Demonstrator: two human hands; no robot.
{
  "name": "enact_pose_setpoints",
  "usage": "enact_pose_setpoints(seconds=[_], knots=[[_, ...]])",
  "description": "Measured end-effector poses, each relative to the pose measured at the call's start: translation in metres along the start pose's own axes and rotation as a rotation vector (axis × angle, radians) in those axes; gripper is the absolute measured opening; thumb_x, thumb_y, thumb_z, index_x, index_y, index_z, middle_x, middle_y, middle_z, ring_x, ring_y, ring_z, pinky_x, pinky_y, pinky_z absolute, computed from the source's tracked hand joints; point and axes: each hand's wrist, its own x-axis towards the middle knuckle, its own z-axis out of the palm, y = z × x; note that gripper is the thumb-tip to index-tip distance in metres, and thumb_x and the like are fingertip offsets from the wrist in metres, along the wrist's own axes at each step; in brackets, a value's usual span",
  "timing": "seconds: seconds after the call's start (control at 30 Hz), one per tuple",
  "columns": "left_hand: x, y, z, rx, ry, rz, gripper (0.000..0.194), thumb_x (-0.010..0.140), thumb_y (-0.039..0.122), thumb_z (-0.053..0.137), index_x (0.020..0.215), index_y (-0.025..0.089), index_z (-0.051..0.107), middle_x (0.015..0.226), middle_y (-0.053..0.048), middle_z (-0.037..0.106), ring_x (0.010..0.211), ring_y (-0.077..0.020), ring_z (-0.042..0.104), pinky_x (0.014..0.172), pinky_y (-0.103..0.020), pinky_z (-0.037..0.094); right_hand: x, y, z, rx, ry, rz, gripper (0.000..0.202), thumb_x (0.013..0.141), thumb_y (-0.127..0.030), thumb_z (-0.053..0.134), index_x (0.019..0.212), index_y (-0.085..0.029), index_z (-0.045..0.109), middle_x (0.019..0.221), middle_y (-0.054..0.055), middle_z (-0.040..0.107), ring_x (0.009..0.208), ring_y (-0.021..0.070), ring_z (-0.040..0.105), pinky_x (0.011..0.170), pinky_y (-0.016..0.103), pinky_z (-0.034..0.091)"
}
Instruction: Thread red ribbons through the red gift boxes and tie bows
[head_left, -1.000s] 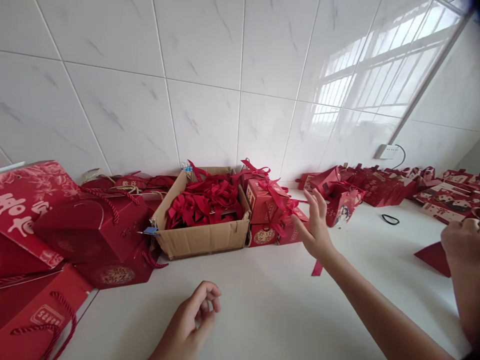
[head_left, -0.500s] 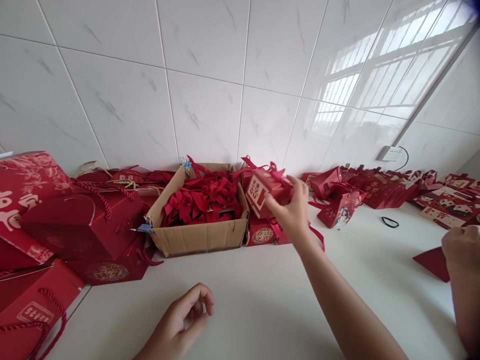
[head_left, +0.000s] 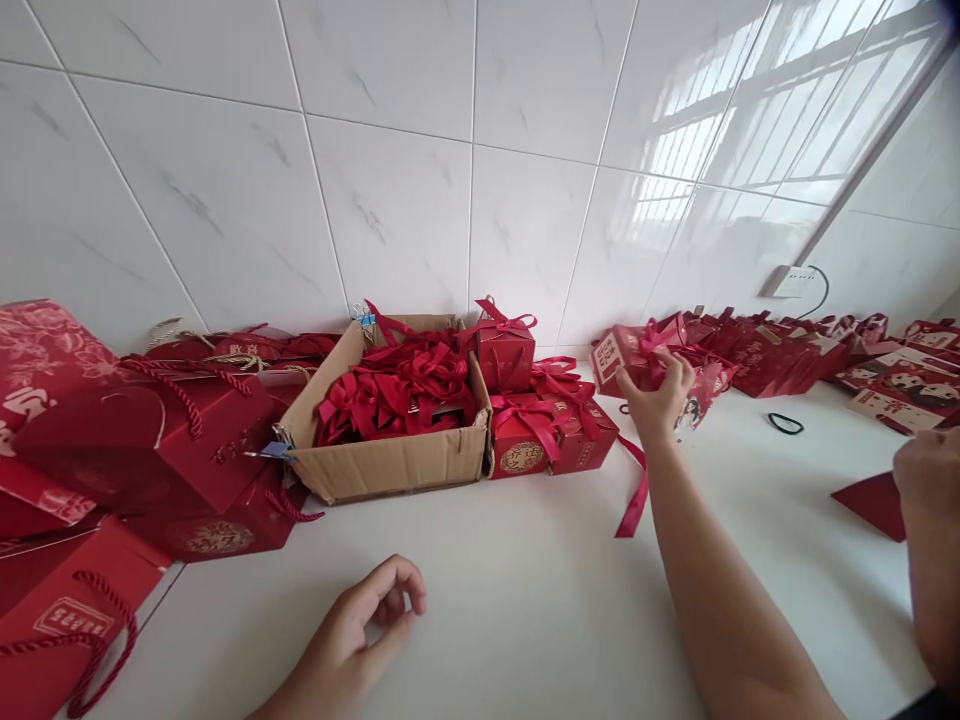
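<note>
My right hand (head_left: 660, 390) is closed around a small red box (head_left: 616, 358) with a pink-red ribbon bow, beside other red boxes near the wall. My left hand (head_left: 375, 615) hovers low over the white table (head_left: 517, 590), fingers curled with a gap between thumb and fingertips and nothing held. In front of it stands a cardboard box (head_left: 397, 465) full of red ribbons (head_left: 405, 385). Ribboned red boxes (head_left: 581, 440) are grouped against its right side, one (head_left: 506, 355) stacked higher. A loose ribbon end (head_left: 634, 510) trails on the table.
Large red gift boxes with rope handles (head_left: 180, 430) are stacked at left. Rows of red boxes (head_left: 780, 355) line the wall at right, near a black loop (head_left: 785, 423). Another person's hand (head_left: 930, 480) is at the right edge by a red folded piece (head_left: 870, 502).
My right hand has carried the ribboned box rightward, away from the boxes beside the cardboard box. My left hand has hardly moved. The view has shifted slightly.
</note>
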Motion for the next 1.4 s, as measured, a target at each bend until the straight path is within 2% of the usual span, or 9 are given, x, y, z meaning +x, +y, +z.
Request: enact_pose_setpoints(seconds=[0.17, 0.37, 0.57, 0.73, 0.83, 0.97, 1.17, 1.3, 1.4], knots=[[0.0, 0.002, 0.0, 0.021, 0.001, 0.006, 0.009, 0.083, 0.026, 0.045, 0.078, 0.021, 0.052, 0.071, 0.002, 0.045, 0.069, -0.0163, 0.045, 0.066, -0.025, 0.037, -0.022, 0.026, 0.023, 0.091, -0.338, 0.005, 0.039, 0.061, -0.04, 0.071, 0.091, -0.018, 0.058, 0.112, 0.011, 0.055, 0.108, 0.0254, 0.053, 0.094, 0.043, 0.044], [0.0, 0.004, 0.001, 0.024, -0.012, 0.005, 0.007, 0.081, 0.024, 0.046, 0.078, 0.021, 0.052, 0.072, 0.001, 0.047, 0.07, -0.0165, 0.045, 0.066, -0.025, 0.037, -0.008, 0.024, 0.009, 0.113, -0.51, 0.041, 0.037, 0.066, -0.044, 0.067, 0.091, -0.017, 0.063, 0.117, 0.013, 0.058, 0.108, 0.0264, 0.055, 0.091, 0.043, 0.046], [-0.002, 0.01, 0.0, -0.004, -0.021, 0.011, 0.006, 0.079, 0.021, 0.047, 0.077, 0.02, 0.052, 0.074, 0.0, 0.05, 0.071, -0.0162, 0.045, 0.066, -0.025, 0.036, 0.014, -0.075, 0.007, 0.098, -0.323, -0.036, 0.045, 0.077, -0.043, 0.059, 0.116, -0.02, 0.057, 0.139, 0.012, 0.038, 0.131, 0.0288, 0.034, 0.102, 0.049, 0.036], [-0.004, 0.013, -0.001, -0.055, -0.025, -0.017, 0.005, 0.078, 0.019, 0.046, 0.079, 0.02, 0.05, 0.075, 0.001, 0.049, 0.069, -0.0154, 0.043, 0.064, -0.025, 0.035, -0.008, -0.168, 0.051, -0.061, -0.631, -0.018, 0.068, 0.076, -0.058, 0.06, 0.134, -0.026, 0.043, 0.15, 0.012, 0.021, 0.133, 0.0357, 0.032, 0.102, 0.053, 0.036], [-0.005, 0.011, 0.0, -0.081, -0.015, 0.008, 0.006, 0.077, 0.016, 0.044, 0.08, 0.02, 0.049, 0.079, 0.0, 0.051, 0.071, -0.0152, 0.043, 0.066, -0.025, 0.036, -0.027, -0.18, 0.081, -0.138, -0.642, 0.141, 0.087, 0.063, -0.061, 0.07, 0.132, -0.015, 0.04, 0.138, 0.023, 0.031, 0.123, 0.0448, 0.04, 0.094, 0.061, 0.039], [-0.006, 0.008, 0.0, -0.098, -0.017, 0.031, 0.009, 0.077, 0.015, 0.043, 0.083, 0.02, 0.049, 0.082, -0.001, 0.053, 0.074, -0.0154, 0.045, 0.069, -0.025, 0.038, -0.035, -0.174, 0.094, -0.105, -0.599, 0.219, 0.08, 0.061, -0.053, 0.072, 0.125, -0.014, 0.043, 0.122, 0.02, 0.043, 0.101, 0.0375, 0.057, 0.085, 0.055, 0.048], [-0.004, 0.007, -0.001, -0.077, -0.004, 0.042, 0.01, 0.076, 0.015, 0.046, 0.083, 0.02, 0.05, 0.08, 0.0, 0.054, 0.073, -0.0153, 0.047, 0.069, -0.025, 0.039, -0.003, -0.155, 0.031, 0.031, -0.354, 0.105, 0.078, 0.067, -0.054, 0.069, 0.129, -0.018, 0.036, 0.124, 0.014, 0.04, 0.113, 0.0282, 0.05, 0.096, 0.043, 0.045], [-0.003, 0.007, 0.001, -0.074, 0.006, 0.046, 0.014, 0.074, 0.015, 0.045, 0.085, 0.02, 0.051, 0.08, 0.0, 0.054, 0.074, -0.0163, 0.047, 0.07, -0.026, 0.039, 0.013, -0.111, -0.034, 0.035, 0.004, -0.094, 0.082, 0.062, -0.051, 0.076, 0.127, -0.017, 0.041, 0.121, 0.013, 0.043, 0.117, 0.0319, 0.044, 0.1, 0.051, 0.04], [-0.004, 0.007, 0.001, -0.071, 0.004, 0.029, 0.018, 0.072, 0.014, 0.044, 0.088, 0.021, 0.05, 0.079, 0.0, 0.052, 0.075, -0.0165, 0.047, 0.071, -0.027, 0.039, 0.004, -0.068, -0.069, -0.053, 0.022, -0.077, 0.08, 0.064, -0.05, 0.075, 0.129, -0.017, 0.042, 0.124, 0.014, 0.043, 0.12, 0.0311, 0.041, 0.103, 0.048, 0.037]])
